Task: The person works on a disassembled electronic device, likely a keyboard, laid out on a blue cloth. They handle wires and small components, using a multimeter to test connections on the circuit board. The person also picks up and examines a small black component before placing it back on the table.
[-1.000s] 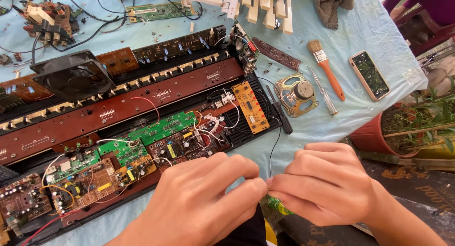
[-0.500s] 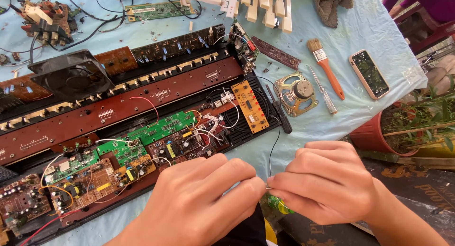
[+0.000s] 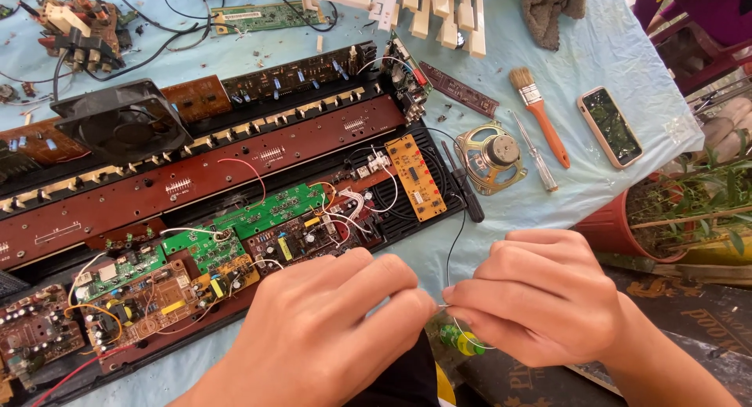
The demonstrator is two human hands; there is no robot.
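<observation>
Both hands are bare, the left hand (image 3: 329,336) and the right hand (image 3: 540,297) without gloves, rings or a watch, and both forearms are uncovered with no sleeve in view near the opened keyboard chassis (image 3: 235,211), fingernails short and plain.

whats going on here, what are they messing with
A person's left hand and right hand meet at the near table edge, fingertips pinching a thin dark wire that runs up to the opened black electronic keyboard case full of green and brown circuit boards. A small green and yellow part shows just below the fingers. A round brass-coloured loudspeaker, an orange-handled paintbrush and a smartphone lie untouched on the pale blue table cover.
</observation>
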